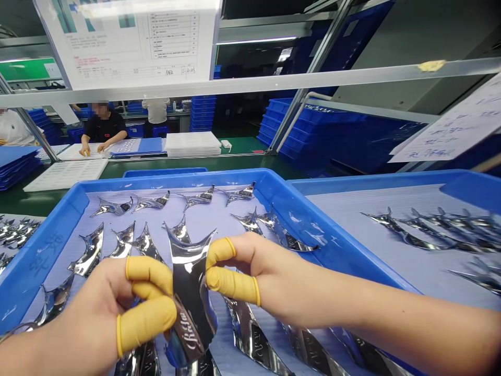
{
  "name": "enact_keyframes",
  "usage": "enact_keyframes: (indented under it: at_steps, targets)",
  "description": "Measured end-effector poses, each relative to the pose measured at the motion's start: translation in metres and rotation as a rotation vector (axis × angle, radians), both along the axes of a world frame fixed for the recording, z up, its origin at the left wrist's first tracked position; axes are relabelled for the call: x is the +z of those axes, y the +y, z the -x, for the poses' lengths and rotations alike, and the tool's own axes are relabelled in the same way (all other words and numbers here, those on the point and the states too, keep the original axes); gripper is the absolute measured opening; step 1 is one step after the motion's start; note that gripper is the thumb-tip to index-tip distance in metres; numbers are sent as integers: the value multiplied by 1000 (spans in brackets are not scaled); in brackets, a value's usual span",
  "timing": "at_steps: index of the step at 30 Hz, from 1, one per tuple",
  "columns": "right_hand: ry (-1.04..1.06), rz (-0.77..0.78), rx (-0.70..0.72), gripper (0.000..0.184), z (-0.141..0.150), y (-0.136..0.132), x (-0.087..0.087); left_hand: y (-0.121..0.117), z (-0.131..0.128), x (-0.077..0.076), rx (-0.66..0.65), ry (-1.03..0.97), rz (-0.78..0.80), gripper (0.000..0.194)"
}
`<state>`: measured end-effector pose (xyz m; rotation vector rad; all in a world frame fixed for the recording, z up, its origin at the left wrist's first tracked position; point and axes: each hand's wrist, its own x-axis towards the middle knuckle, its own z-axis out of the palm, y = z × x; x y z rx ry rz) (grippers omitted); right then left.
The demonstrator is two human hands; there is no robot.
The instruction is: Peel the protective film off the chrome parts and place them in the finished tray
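Both my hands wear yellow finger cots and pinch one shiny chrome curved part (190, 292) with script lettering, held upright over a blue tray (336, 245). My left hand (117, 308) grips its left edge with thumb and forefinger. My right hand (250, 277) grips its right edge the same way. Several more chrome parts (117, 206) lie in rows on the tray's pale liner, some under my wrists.
A second blue tray (462, 185) on the right holds several chrome parts (415, 235). More parts (15, 232) lie at the far left. A metal rail (274, 81) with a paper sheet (133, 36) crosses overhead. A person (104, 128) works at a far table; blue crates (305, 130) are stacked behind.
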<state>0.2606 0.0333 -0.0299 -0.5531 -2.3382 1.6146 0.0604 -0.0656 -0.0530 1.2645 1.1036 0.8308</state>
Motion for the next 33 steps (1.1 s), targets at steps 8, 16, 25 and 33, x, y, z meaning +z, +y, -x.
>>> enact_keyframes:
  at_steps: [8, 16, 25, 33]
  targets:
    - [66, 181, -35, 22, 3, 2, -7, 12, 6, 1, 37, -185, 142, 25]
    - [225, 442, 5, 15, 10, 3, -1, 12, 3, -2, -6, -129, 111, 28]
    - [96, 231, -84, 14, -7, -3, 22, 3, -16, 7, 192, -78, 148, 46]
    - [-633, -457, -595, 22, -26, 41, 48, 67, -1, 31, 12, 1095, -277, 52]
